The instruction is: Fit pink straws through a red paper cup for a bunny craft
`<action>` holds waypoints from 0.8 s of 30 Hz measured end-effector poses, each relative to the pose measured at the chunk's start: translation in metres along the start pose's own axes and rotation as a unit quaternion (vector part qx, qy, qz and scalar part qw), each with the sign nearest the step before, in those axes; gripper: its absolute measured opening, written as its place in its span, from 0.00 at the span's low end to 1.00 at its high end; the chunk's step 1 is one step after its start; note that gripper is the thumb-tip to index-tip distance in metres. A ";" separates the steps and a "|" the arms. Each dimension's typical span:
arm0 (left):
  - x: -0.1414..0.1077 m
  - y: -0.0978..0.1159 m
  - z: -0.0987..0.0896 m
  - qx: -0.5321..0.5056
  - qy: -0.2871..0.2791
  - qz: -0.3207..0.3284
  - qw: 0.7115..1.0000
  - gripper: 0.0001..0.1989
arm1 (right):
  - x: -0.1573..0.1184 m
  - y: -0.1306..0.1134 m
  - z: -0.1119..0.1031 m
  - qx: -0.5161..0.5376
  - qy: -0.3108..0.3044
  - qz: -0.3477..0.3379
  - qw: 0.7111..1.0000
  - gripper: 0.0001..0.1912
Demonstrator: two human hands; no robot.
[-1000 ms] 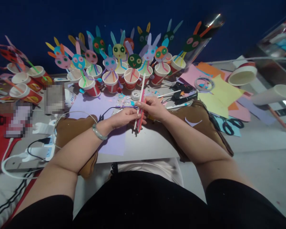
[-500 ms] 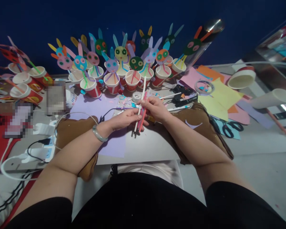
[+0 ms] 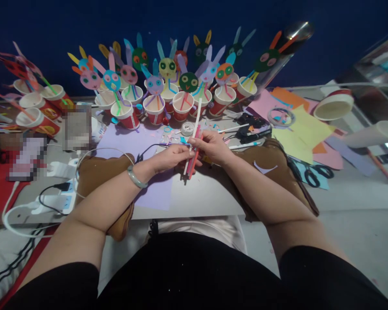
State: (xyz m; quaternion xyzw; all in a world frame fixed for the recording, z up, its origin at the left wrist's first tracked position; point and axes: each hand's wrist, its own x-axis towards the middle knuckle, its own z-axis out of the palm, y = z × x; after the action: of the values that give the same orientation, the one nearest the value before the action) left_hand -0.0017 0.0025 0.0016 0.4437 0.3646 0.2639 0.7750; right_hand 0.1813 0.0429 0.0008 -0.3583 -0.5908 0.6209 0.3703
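Over the near middle of the table, both hands hold a small bundle of thin straws. A long white straw (image 3: 198,115) sticks up past the fingers, alongside pink and red straws (image 3: 192,168) whose lower ends show below. My right hand (image 3: 211,146) is closed around the bundle from the right. My left hand (image 3: 174,157), with a bangle at its wrist, pinches at the bundle from the left; fingers partly hide where it grips. Purple paper (image 3: 155,189) lies under the left forearm. Beyond the hands stand red-and-white paper cups (image 3: 182,113) with paper animal heads (image 3: 188,82) on coloured stems.
Black-handled scissors (image 3: 313,175) and yellow paper sheets (image 3: 302,133) lie at right. Brown mats (image 3: 98,174) sit under both forearms. A roll of tape (image 3: 187,128) lies behind the hands. Cables and a power strip (image 3: 70,193) are at left, near a phone (image 3: 27,157).
The left fingers have shifted slightly up along the straws, and the straws sit closer together. The whole view has moved a little.
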 end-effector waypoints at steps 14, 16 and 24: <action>-0.003 0.006 -0.005 0.029 -0.029 -0.028 0.999 0.14 | 0.004 0.003 -0.003 0.037 0.047 0.016 0.998 0.31; -0.003 0.005 -0.006 0.031 -0.044 -0.029 0.998 0.15 | 0.003 0.000 -0.002 0.041 0.042 0.012 0.998 0.31; -0.002 0.007 -0.002 0.002 -0.010 -0.010 1.000 0.14 | 0.002 -0.001 -0.002 0.017 -0.003 0.001 1.000 0.28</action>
State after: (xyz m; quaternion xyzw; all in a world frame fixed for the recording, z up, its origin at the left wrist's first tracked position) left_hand -0.0048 0.0048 0.0076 0.4441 0.3622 0.2510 0.7801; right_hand 0.1820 0.0454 0.0013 -0.3508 -0.5811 0.6320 0.3739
